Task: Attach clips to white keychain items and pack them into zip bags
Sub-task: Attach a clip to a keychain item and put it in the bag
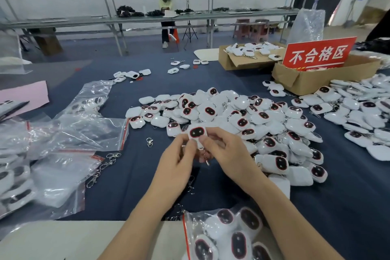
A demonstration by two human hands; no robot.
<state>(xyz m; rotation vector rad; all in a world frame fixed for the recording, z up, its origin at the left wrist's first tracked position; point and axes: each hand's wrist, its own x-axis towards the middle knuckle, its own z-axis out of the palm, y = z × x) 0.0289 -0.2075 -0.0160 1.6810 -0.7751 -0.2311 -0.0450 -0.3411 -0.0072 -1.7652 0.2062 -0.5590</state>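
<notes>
Both hands hold one white keychain item (196,132) with a dark red-rimmed face above the table's middle. My left hand (176,162) pinches its lower left side and my right hand (226,152) pinches its lower right. A small metal clip (205,158) dangles beneath the item between the hands. A big heap of the same white items (242,120) lies just behind and to the right. Loose metal clips (101,170) lie on the blue cloth at the left. A zip bag (228,236) filled with items lies near my right forearm.
Empty and filled zip bags (69,133) spread over the left side. Two cardboard boxes (306,82) with a red sign (318,54) stand at the back right, another heap (363,112) at the far right. A person sits at a distant bench (166,17).
</notes>
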